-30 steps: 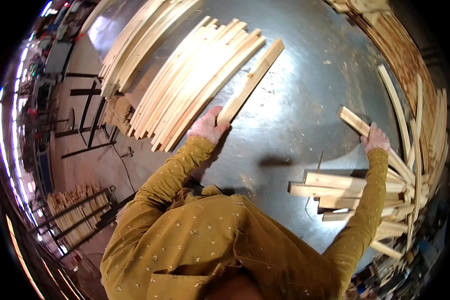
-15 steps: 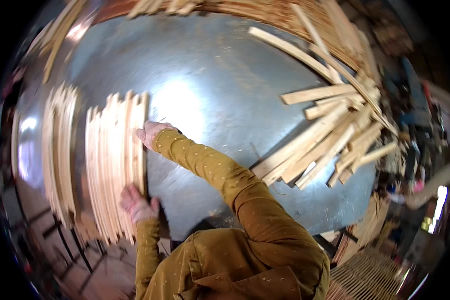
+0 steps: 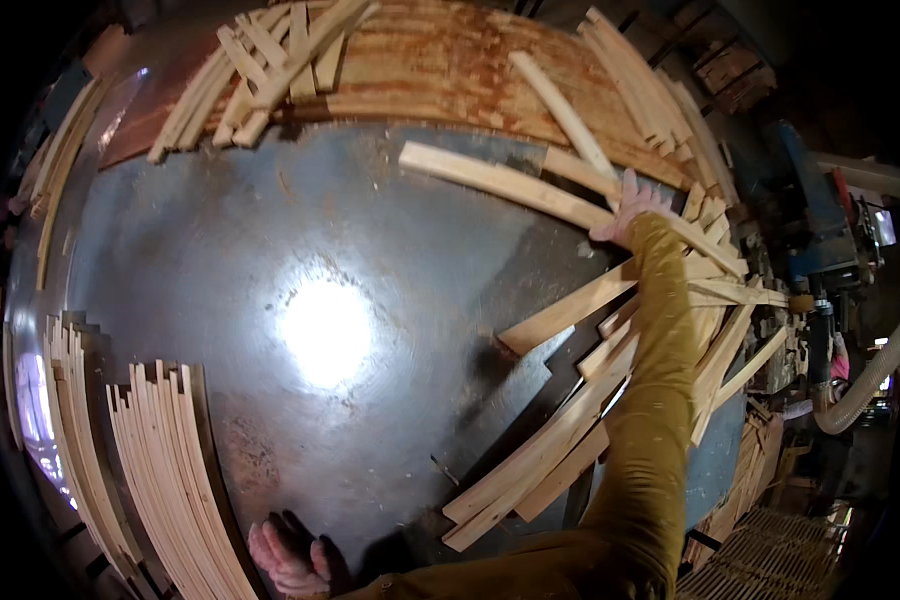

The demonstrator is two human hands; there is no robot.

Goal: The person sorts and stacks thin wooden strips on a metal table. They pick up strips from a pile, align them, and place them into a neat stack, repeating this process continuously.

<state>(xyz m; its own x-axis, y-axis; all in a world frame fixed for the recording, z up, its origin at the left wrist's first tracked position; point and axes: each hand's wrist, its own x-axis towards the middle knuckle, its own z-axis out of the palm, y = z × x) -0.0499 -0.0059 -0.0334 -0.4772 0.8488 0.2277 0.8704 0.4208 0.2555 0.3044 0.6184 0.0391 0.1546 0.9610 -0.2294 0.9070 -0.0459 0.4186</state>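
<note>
My right hand (image 3: 632, 210) is at the far right, over a long pale wooden strip (image 3: 500, 178) in a loose pile. Its fingers are spread across the strip, with the thumb toward the near side; I cannot tell whether they press on it. My left hand (image 3: 288, 562) is low at the left of centre, beside the near end of an even row of wooden strips (image 3: 170, 460). Its fingers are loosely bent, the thumb stands apart, and nothing shows in it. Several crossed strips (image 3: 560, 440) lie around and under my right forearm.
The grey metal tabletop (image 3: 240, 250) has a bright glare spot. Another strip row (image 3: 73, 400) lies farther left. A brown wooden board (image 3: 420, 70) along the far side bears more loose strips (image 3: 270, 70). Machinery with a ribbed hose (image 3: 865, 395) stands at the right.
The view has shifted toward the right and far side. My right hand has left the strip row at the left and reached across to the loose pile. My left hand has come off the row.
</note>
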